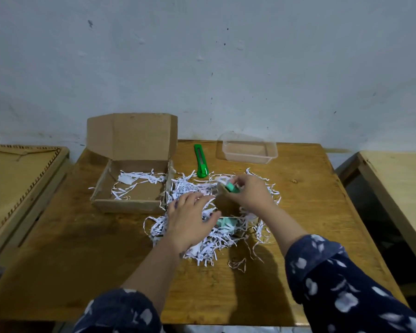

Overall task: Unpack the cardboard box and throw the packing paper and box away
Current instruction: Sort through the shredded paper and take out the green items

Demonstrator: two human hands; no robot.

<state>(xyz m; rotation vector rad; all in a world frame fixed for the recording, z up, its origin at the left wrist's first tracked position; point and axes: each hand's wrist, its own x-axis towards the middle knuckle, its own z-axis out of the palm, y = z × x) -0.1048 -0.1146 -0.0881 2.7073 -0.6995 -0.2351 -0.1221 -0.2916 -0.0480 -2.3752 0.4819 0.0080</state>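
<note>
The cardboard box [130, 186] sits open at the counter's [87, 260] back left, lid up, with a few paper strips inside, and the shredded packing paper [216, 239] lies heaped just right of it. The left hand [190, 218] rests spread on the heap, while the right hand [249, 193] pinches a small mint-green item [231, 187], perhaps an eraser. Behind lie a green utility knife [200, 161] and a clear plastic tub [247, 150].

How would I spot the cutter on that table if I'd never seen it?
Start at the open brown cardboard box on the wooden table. Just right of it, left of the clear plastic tub, lies a slim bright green plastic utility knife. It is the only long, solid green thing there.
</note>
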